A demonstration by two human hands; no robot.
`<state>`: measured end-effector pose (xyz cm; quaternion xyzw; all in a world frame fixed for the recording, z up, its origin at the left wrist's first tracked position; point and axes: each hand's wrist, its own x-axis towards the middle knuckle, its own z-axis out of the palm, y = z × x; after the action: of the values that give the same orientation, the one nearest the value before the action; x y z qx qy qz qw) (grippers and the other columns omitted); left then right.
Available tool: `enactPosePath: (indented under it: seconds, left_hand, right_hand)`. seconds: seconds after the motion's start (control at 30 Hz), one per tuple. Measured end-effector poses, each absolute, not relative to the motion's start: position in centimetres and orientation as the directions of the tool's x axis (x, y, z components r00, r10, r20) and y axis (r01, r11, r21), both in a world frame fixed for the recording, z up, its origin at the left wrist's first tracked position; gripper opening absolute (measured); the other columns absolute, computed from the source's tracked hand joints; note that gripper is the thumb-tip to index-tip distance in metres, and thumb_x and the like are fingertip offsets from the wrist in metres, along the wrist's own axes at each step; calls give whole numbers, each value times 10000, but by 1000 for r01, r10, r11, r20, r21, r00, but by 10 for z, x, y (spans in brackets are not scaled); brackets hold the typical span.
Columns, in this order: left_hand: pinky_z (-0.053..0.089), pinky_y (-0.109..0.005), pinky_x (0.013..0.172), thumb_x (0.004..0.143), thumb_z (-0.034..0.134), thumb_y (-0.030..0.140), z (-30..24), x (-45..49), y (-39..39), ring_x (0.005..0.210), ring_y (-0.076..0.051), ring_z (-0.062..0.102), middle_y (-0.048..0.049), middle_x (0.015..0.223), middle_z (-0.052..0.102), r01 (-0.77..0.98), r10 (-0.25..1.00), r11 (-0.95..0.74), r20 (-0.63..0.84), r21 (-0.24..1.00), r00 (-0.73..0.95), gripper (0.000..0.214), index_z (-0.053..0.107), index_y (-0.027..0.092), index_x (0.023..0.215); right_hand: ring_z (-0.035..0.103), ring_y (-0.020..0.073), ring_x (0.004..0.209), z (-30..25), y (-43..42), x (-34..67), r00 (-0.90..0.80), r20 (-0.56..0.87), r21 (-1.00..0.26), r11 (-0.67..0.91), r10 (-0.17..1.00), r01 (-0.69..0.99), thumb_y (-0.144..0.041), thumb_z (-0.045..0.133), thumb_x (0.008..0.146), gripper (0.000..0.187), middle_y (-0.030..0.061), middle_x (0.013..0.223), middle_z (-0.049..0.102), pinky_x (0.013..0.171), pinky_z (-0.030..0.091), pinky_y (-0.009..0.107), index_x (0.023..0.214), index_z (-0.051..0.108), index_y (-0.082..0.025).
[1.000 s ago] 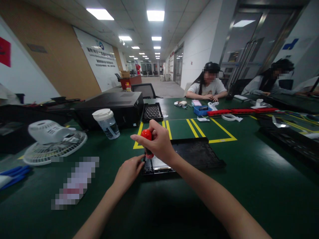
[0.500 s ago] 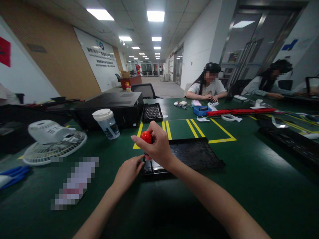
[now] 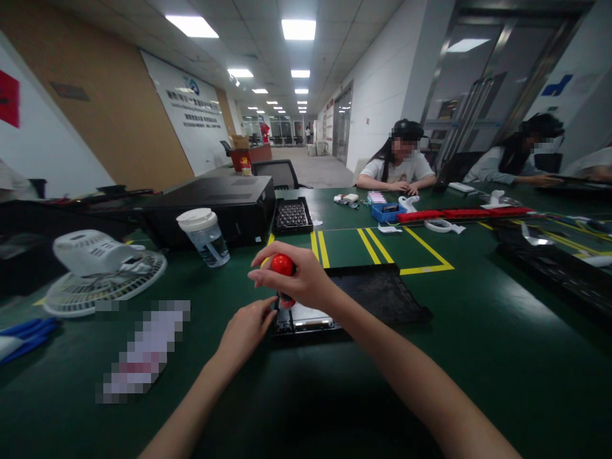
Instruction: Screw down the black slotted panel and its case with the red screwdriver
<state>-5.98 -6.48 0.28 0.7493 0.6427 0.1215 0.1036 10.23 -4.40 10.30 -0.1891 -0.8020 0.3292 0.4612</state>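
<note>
A red-handled screwdriver (image 3: 281, 264) stands roughly upright with its round red top showing. My right hand (image 3: 310, 280) is wrapped around its handle from the right, fingers curled over the far side. Its lower end, above the left side of a shallow black tray-like panel (image 3: 377, 296), is mostly hidden. At the panel's left edge, my left hand (image 3: 246, 328) has its fingertips pressed together on the rim, close beneath the screwdriver. Near the panel's front left corner, some shiny parts (image 3: 306, 325) show below my right hand.
To the left stand a lidded plastic cup (image 3: 203, 239), a white fan (image 3: 105, 268) and a black computer case (image 3: 215, 197). A black tray of small parts (image 3: 292, 215) lies behind. A blue bin (image 3: 387, 212) is farther off, near a seated person (image 3: 399, 162).
My right hand has turned about the screwdriver, its fingers now reaching farther left over the red top. My left hand and the panel keep their places.
</note>
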Motion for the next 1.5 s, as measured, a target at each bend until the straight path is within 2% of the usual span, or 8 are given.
enactPosePath:
  seconds: [0.13, 0.2, 0.33, 0.47, 0.8, 1.13, 1.5]
  left_hand:
    - [430, -248, 715, 848, 428, 278, 3, -59, -65, 895, -201, 625, -57, 1014, 674, 942, 988, -151, 66, 300, 138, 296, 584, 220, 1093]
    - [429, -243, 730, 848, 432, 275, 4, -59, -66, 895, -193, 625, -53, 1007, 675, 941, 989, -149, 55, 302, 139, 282, 592, 219, 1073]
    - [427, -238, 748, 843, 441, 259, 5, -59, -65, 888, -188, 625, -47, 995, 676, 941, 990, -144, 41, 305, 138, 256, 601, 222, 1039]
    - [429, -248, 694, 844, 438, 271, 4, -60, -65, 858, -201, 630, -53, 948, 682, 943, 987, -159, 59, 291, 148, 262, 597, 219, 1044]
    - [418, -245, 671, 845, 431, 266, 7, -58, -65, 856, -203, 625, -63, 935, 673, 957, 991, -132, 23, 258, 130, 249, 599, 212, 1020]
    - [415, -239, 689, 850, 441, 262, 4, -59, -65, 892, -196, 620, -56, 978, 671, 956, 992, -125, 25, 265, 123, 254, 590, 217, 1051]
    - [405, -239, 678, 848, 445, 260, 3, -59, -65, 891, -197, 620, -58, 967, 673, 959, 993, -115, 30, 260, 112, 251, 591, 217, 1048]
  right_hand:
    - [463, 88, 583, 102, -41, 101, -545, 590, -766, 627, 596, -142, -452, 586, 755, 299, -21, 664, 496, 552, 391, 200, 723, 501, -167]
    - [456, 82, 541, 101, -40, 99, -579, 546, -815, 545, 606, -198, -481, 528, 787, 320, -23, 646, 490, 498, 382, 188, 737, 471, -171]
    - [420, 71, 483, 99, -39, 97, -633, 495, -865, 411, 596, -288, -449, 290, 896, 357, -10, 647, 489, 433, 356, 173, 787, 474, -163]
    - [420, 67, 483, 99, -38, 99, -673, 484, -872, 369, 559, -321, -376, 281, 905, 298, -14, 669, 487, 433, 359, 167, 833, 476, -162]
    - [496, 90, 622, 104, -32, 109, -781, 477, -863, 381, 404, -331, -363, 311, 922, 283, 16, 775, 517, 553, 423, 197, 927, 497, -149]
    - [518, 76, 617, 102, -28, 109, -784, 474, -874, 323, 402, -362, -319, 347, 926, 243, 22, 777, 542, 542, 425, 177, 934, 506, -136]
    - [536, 79, 648, 105, -27, 113, -765, 467, -876, 348, 443, -333, -290, 435, 893, 188, 25, 773, 559, 572, 440, 186, 911, 518, -122]
